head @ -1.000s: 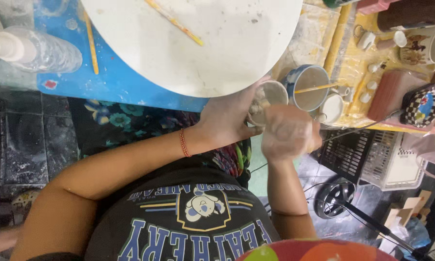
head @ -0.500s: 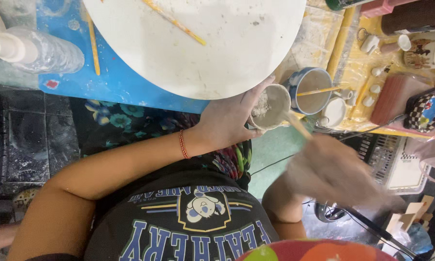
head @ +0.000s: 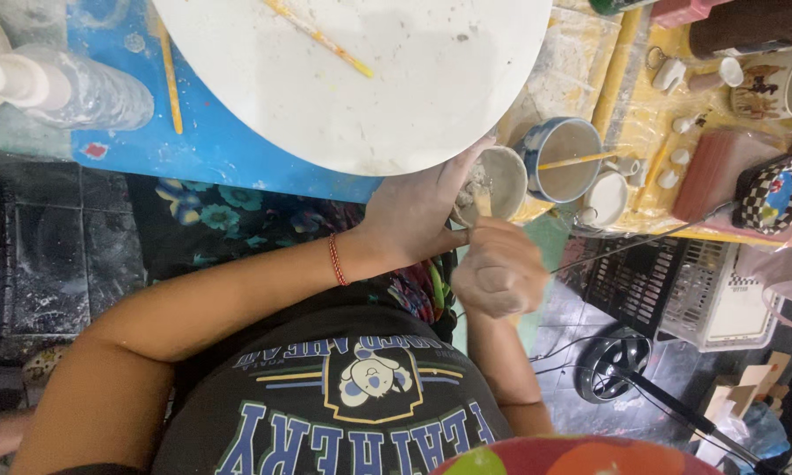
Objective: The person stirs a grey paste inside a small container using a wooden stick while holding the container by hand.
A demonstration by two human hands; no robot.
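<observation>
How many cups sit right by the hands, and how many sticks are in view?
Cups: 3 (pale cup in the left hand, blue-rimmed cup, small white cup)
Sticks: 4 (held stick in the right hand, resting stick in the blue-rimmed cup, yellow stick on the white round board, second yellow stick on the blue tabletop)
Total: 7

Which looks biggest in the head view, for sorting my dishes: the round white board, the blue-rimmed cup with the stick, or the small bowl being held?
1. Round white board, by far.
2. Blue-rimmed cup and small bowl in the left hand: look alike, unranked.
</observation>
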